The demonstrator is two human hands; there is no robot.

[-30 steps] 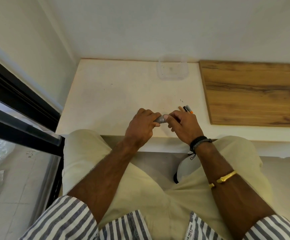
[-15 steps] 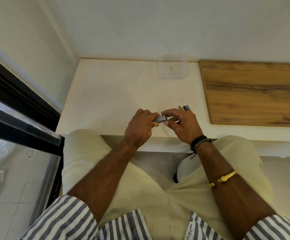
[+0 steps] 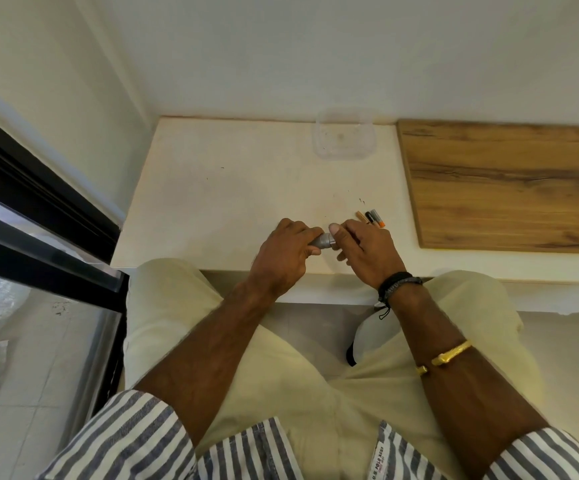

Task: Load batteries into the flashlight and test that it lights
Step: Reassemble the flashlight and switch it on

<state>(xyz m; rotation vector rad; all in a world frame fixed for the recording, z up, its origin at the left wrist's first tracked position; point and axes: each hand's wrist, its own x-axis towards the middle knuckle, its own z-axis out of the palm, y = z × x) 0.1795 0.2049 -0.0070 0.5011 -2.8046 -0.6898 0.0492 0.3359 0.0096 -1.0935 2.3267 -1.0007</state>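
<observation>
A small grey metal flashlight (image 3: 323, 241) lies crosswise between both hands, low over the white counter (image 3: 232, 188). My left hand (image 3: 282, 252) grips its body, which the fingers mostly hide. My right hand (image 3: 367, 251) holds the flashlight's right end, thumb on top and fingers curled below it. Whether that end is a loose cap, I cannot tell. Three small batteries (image 3: 371, 217) lie side by side on the counter just beyond my right hand, one of them with an orange end.
A clear plastic tub (image 3: 344, 137) stands at the back of the counter by the wall. A wooden board (image 3: 509, 181) covers the counter's right side. A dark window frame (image 3: 38, 216) runs along the left. My knees sit against the counter's front edge.
My right hand has shifted its hold on the flashlight's end: the fingers spread half a second ago and the thumb now lies on top. The left hand has barely moved.
</observation>
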